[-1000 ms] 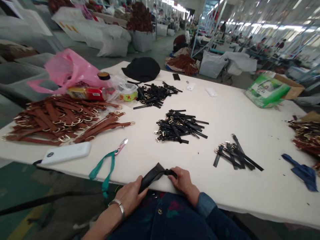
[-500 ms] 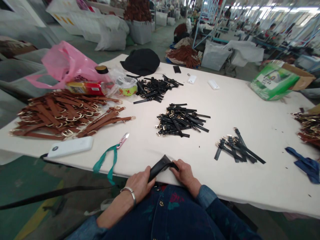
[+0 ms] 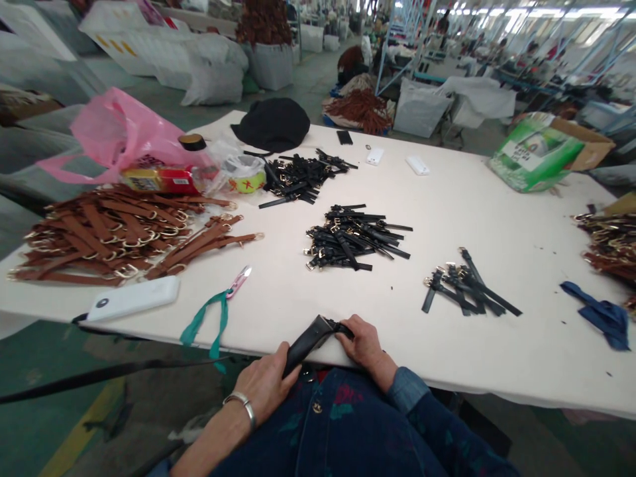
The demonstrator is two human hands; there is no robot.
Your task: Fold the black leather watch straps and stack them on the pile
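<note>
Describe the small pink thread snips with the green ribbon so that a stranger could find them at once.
Start at the big heap of brown leather straps on the left of the white table. Below it lies a white power bank; just right of that are the small pink thread snips, the only thing trailing a green ribbon over the edge.

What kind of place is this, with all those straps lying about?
Most likely a strap or belt workshop in a factory hall: heaps of brown leather straps with metal buckles, piles of short black buckled straps on a large white worktable, and rows of further workstations behind.
</note>
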